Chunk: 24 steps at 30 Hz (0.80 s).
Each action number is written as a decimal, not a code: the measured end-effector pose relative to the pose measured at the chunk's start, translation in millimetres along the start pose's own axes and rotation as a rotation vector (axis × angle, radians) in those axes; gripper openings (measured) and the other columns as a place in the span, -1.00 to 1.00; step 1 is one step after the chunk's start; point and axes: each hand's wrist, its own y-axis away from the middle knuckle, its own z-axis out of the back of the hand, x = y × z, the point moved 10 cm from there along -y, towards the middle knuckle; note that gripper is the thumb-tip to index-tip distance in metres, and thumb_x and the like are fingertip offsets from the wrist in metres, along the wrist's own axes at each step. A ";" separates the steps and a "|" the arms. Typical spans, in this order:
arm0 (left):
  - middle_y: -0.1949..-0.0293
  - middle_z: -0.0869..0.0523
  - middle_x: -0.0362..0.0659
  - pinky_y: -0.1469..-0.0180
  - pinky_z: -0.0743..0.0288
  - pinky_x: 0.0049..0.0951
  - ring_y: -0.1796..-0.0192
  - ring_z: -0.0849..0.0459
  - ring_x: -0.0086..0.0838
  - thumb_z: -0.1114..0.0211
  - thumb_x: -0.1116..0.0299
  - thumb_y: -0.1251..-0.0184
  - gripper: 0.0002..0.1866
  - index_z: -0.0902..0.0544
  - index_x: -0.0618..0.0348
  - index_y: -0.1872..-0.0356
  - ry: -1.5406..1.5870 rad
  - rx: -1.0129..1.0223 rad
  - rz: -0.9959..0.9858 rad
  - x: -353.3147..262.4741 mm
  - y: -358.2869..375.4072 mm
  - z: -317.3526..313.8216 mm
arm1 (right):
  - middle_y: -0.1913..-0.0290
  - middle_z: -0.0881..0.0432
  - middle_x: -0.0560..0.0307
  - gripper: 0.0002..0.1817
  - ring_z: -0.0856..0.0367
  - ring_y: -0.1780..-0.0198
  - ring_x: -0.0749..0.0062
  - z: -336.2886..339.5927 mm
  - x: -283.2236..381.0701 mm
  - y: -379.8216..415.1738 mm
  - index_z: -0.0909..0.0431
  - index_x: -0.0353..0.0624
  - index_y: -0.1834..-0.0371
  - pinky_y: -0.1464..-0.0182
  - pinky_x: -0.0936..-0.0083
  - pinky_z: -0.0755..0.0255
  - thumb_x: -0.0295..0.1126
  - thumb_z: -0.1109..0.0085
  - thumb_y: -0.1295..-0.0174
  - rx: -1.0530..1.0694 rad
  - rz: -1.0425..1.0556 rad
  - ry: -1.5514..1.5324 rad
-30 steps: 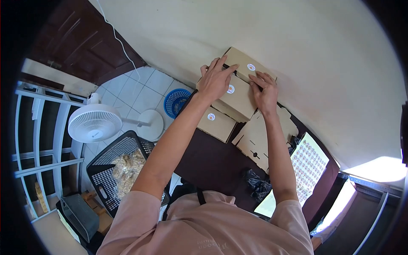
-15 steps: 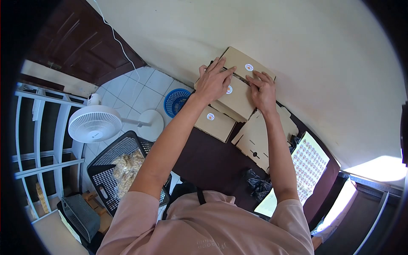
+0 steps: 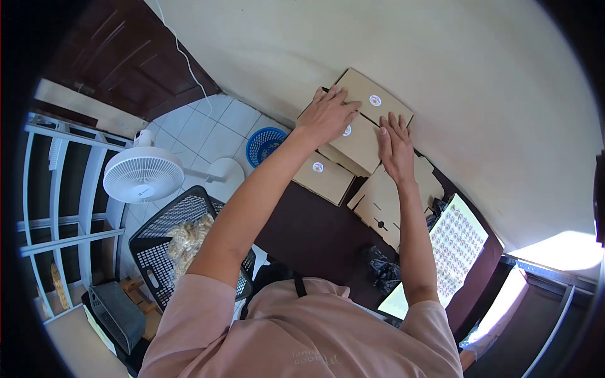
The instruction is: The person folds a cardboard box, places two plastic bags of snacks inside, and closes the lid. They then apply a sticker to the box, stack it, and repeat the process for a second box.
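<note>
Brown cardboard boxes with round stickers stand together on a dark table against the wall. My left hand (image 3: 329,116) lies with fingers outstretched over the seam between the rear box (image 3: 364,85) and the middle box (image 3: 359,143). On the right side of the same two boxes rests my right hand (image 3: 397,148), its fingers extended and holding nothing. A lower box (image 3: 324,181) sits nearer me, its sticker showing. Right of the boxes, flat cut cardboard (image 3: 378,198) lies partly behind my right forearm.
A sticker sheet (image 3: 458,249) and a black plastic bag (image 3: 382,269) lie on the dark table (image 3: 302,220). To the left are a black crate (image 3: 165,236) with bagged goods, a white fan (image 3: 144,175) and a blue basket (image 3: 263,145) on the tiled floor.
My right hand's fingers have straightened and now lie along the boxes' right side. The left hand has flattened over the seam, which looks narrower. The whole view has shifted slightly.
</note>
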 end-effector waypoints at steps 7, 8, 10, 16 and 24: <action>-0.51 -0.22 0.04 -0.52 0.03 0.20 -0.57 -0.07 -0.01 0.07 -0.01 -0.58 -0.57 -0.47 -0.36 -0.38 -0.036 0.108 0.045 -8.8 1.9 7.3 | -0.03 -0.64 -0.17 -0.75 -0.55 -0.17 -0.03 60.6 35.4 21.2 -0.63 -0.29 0.08 -0.21 0.22 -0.38 -0.32 -0.17 -0.38 -0.257 -0.156 -0.124; -0.51 -0.22 0.04 -0.52 0.03 0.20 -0.57 -0.07 -0.01 0.07 -0.01 -0.58 -0.57 -0.47 -0.36 -0.38 -0.035 0.109 0.053 -10.5 1.5 9.3 | 0.12 -0.69 -0.13 -0.80 -0.66 0.00 0.06 73.6 44.9 43.1 -0.62 -0.32 0.21 -0.05 0.33 -0.48 -0.36 -0.24 -0.33 -0.359 -0.258 -0.133; -0.47 -0.27 0.03 -0.50 0.04 0.28 -0.58 -0.04 -0.04 0.07 -0.01 -0.57 -0.57 -0.48 -0.38 -0.37 -0.080 0.149 0.053 -13.8 -0.3 8.5 | 0.34 -0.66 -0.04 -0.78 -0.67 0.30 0.19 57.8 80.8 76.4 -0.54 -0.33 0.39 0.22 0.41 -0.49 -0.40 -0.35 -0.24 -0.311 -0.191 -0.239; -0.45 -0.26 -0.06 -0.43 -0.07 0.36 -0.56 -0.05 -0.09 0.01 0.01 -0.56 -0.58 -0.47 -0.41 -0.37 0.024 0.118 0.037 -8.1 4.5 8.2 | 0.09 -0.62 -0.29 -0.34 -0.66 0.02 -0.08 -105.9 26.5 173.2 -0.42 -0.36 -0.07 -0.04 0.19 -0.53 -0.13 -0.50 -0.07 0.109 -0.703 -0.272; -0.49 -0.18 -0.16 -0.32 -0.18 0.42 -0.57 0.00 -0.09 0.00 -0.05 -0.54 -0.56 -0.42 -0.51 -0.39 0.010 0.146 0.093 -4.2 5.7 2.2 | -0.31 -0.33 -0.39 0.03 -0.45 -0.25 -0.25 -131.1 34.7 162.1 -0.15 -0.33 -0.37 -0.26 0.09 -0.41 -0.13 -0.61 0.10 0.052 -0.978 -0.312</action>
